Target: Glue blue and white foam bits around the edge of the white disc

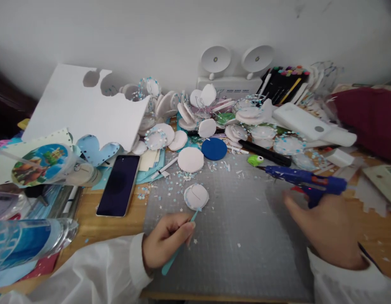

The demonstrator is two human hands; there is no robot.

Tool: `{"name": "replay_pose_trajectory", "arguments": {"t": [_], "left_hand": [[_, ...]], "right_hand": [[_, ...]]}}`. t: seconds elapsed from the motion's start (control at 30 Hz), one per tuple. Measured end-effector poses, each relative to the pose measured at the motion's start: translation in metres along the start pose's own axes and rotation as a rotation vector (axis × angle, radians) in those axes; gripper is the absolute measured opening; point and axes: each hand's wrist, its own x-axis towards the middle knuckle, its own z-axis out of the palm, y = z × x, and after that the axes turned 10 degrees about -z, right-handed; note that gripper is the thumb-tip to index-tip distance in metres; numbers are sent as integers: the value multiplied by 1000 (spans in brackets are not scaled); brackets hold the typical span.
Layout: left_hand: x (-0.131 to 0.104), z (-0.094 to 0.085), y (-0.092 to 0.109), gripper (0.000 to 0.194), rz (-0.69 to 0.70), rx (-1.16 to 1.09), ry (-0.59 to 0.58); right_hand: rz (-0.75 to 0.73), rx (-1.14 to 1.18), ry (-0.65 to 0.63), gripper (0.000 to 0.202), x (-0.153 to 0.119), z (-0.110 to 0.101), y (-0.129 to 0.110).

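Pinching teal tool (171,262) in left grip (170,239) at edge of white disc (195,196) on grey mat (246,253). At glue gun (304,179) with right grip (328,230); cannot tell whether closed. Treat disc as probably light, dentable; take by rim.

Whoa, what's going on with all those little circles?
A person's left hand holds a slim teal tool, its tip at the edge of a round white disc lying on a grey cutting mat. The right hand is at a blue glue gun, though its grip is hard to make out. More white discs are heaped behind.
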Motion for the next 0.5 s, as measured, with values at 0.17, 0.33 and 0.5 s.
{"name": "replay_pose_trajectory", "arguments": {"t": [0.17, 0.33, 0.5], "left_hand": [[4, -3, 3, 59, -71, -34, 70], [5, -4, 5, 58, -113, -57, 58], [5, -4, 9, 57, -115, -58, 10]], "right_hand": [[146, 183, -89, 29, 16, -6, -41], [-102, 457, -134, 22, -7, 13, -61], [-291, 382, -165, 23, -26, 23, -57]]}}
